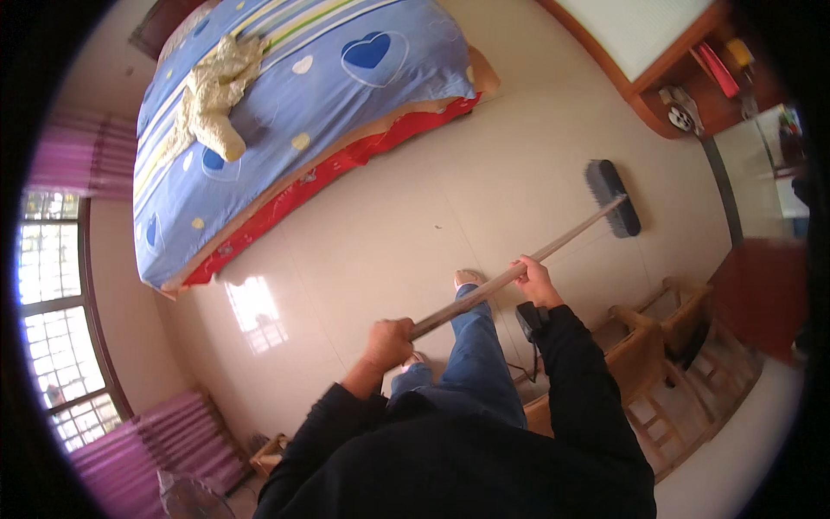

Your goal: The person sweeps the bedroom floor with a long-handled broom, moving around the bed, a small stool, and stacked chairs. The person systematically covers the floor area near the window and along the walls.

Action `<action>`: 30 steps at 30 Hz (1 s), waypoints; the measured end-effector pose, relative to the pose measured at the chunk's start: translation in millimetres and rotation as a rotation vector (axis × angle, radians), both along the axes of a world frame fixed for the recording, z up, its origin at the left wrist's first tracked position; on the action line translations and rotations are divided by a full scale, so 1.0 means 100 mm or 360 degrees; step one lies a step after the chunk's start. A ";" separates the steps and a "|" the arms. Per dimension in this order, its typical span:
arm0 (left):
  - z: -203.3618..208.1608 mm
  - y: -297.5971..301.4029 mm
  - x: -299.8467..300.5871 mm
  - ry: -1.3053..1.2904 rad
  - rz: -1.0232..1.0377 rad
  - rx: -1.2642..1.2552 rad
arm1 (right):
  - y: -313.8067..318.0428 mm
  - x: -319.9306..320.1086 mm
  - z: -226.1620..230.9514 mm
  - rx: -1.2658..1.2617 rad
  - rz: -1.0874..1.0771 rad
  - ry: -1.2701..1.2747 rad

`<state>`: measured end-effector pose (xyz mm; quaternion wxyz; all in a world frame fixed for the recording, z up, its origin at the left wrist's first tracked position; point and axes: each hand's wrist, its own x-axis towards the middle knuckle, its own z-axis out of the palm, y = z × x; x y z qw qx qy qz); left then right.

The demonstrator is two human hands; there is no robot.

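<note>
The one view looks steeply down from the person's head, upright, with the black top closest at the lower edge and the left hand and right hand a little farther out. It faces the floor, the broom head lying beyond, and its wide fisheye lens bends the window near the dark rim.

Handle end behind left fingers

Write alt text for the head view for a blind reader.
A person's left hand and right hand hold a broom, its dark brush head on a pale tiled floor; a bed with blue heart-patterned bedding stands at upper left.
</note>
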<state>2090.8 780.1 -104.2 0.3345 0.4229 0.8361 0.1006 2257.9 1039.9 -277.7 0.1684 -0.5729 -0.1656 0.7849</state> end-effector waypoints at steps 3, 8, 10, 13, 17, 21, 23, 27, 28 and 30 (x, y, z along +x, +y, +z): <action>0.15 -0.19 -0.51 0.0002 0.0107 0.0144 | 0.10 -0.30 0.10 -0.0413 0.0117 0.0222; 0.86 -1.48 -0.98 0.0072 0.0564 -0.0184 | -0.56 -0.77 0.24 0.0064 0.0260 0.0277; 1.09 -2.04 -0.93 0.0611 0.0655 -0.0286 | -1.19 -0.97 0.25 0.0159 0.0637 0.0500; 1.54 -2.93 -0.85 0.0922 0.0714 -0.0383 | -2.21 -1.48 0.20 -0.1100 -0.0015 0.0466; 2.37 -4.23 -0.61 0.0998 0.0853 -0.0329 | -3.62 -1.99 0.46 -0.1264 0.0391 0.0521; 3.12 -5.31 -0.35 0.1331 0.0973 -0.0296 | -4.85 -2.37 0.98 -0.1484 0.0590 0.0567; 3.39 -5.61 -0.30 0.1305 0.0999 -0.0179 | -5.24 -2.47 1.13 -0.1584 0.0638 0.0598; 3.54 -5.59 -0.45 0.1128 0.1154 -0.0664 | -5.46 -2.68 0.98 -0.1585 0.0713 0.0555; 3.43 -5.45 -0.56 0.1220 0.1016 -0.0694 | -5.41 -2.72 0.87 -0.1600 0.0691 0.0530; 3.20 -5.08 -0.72 0.1452 0.0730 -0.0477 | -5.24 -2.79 0.63 -0.1593 0.0627 0.0559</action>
